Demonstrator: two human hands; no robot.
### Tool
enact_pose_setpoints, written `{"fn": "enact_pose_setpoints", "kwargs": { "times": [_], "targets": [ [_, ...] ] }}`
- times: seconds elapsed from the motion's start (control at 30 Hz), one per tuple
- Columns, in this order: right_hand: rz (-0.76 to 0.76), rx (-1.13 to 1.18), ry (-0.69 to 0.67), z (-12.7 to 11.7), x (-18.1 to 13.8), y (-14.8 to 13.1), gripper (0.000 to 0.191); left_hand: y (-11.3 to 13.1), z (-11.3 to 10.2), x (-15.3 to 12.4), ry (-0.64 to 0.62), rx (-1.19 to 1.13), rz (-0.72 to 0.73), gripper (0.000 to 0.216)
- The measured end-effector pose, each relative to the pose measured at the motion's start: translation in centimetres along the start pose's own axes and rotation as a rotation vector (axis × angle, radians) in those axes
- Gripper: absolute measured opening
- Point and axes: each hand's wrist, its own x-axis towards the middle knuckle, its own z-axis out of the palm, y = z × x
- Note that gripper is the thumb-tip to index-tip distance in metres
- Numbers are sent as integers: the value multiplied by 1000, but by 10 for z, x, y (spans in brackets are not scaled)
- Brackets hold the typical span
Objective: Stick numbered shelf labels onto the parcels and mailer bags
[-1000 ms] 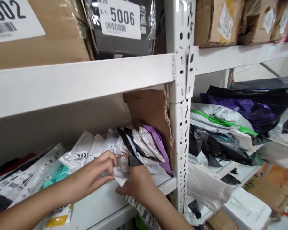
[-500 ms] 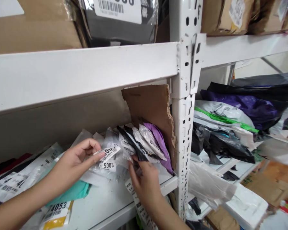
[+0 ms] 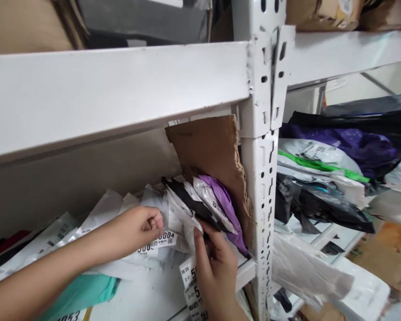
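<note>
My left hand [image 3: 147,228] is closed, its thumb and fingertips drawn together over a number label [image 3: 167,237] ending in 004 on the plastic mailing bags. Whatever is between those fingertips is hidden. Thumb and forefinger of my right hand [image 3: 215,258] pinch the edge of a white plastic mailing bag [image 3: 182,218] in the leaning row. A strip of printed number labels [image 3: 191,285] hangs beside and under that hand; how it is held is out of sight. Behind the pinched bag lean a black bag [image 3: 190,200], another white bag [image 3: 214,203] and a purple bag [image 3: 224,198].
A torn cardboard divider [image 3: 209,142] stands against the white perforated post [image 3: 262,178]. Overhead runs a thick shelf beam [image 3: 113,93]. A turquoise bag [image 3: 83,292] lies under my left forearm. Stacked parcels [image 3: 324,196] fill the shelf at right.
My left hand has moved right and slightly down from the label it pinched, its fingers now more curled. My right hand has moved right and down, pinching the white bag's edge. The view has shifted.
</note>
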Motion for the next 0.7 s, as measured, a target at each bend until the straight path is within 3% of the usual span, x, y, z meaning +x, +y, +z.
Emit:
{"fn": "enact_pose_setpoints", "kwargs": {
  "times": [0.17, 0.3, 0.37, 0.5, 0.6, 0.7],
  "targets": [
    [-45, -3, -1, 1, -3, -2, 18, 0, -16, 25, -243, -37, 292, 8],
    [-245, -77, 42, -3, -5, -1, 9, -3, -23, 53, -420, -343, 222, 16],
    [-340, -219, -79, -7, -4, 0, 18, -4, -23, 60, -457, -473, 187, 17],
    [-334, -427, -307, -13, 1, -1, 38, -3, -20, 61, -457, -609, 109, 16],
    [-343, -590, -373, -13, 3, 0, 34, -3, -20, 57, -465, -630, 74, 18],
    [-348, -760, -360, -10, 4, 6, 38, -5, -28, 51, -532, -503, 119, 15]
  ]
}}
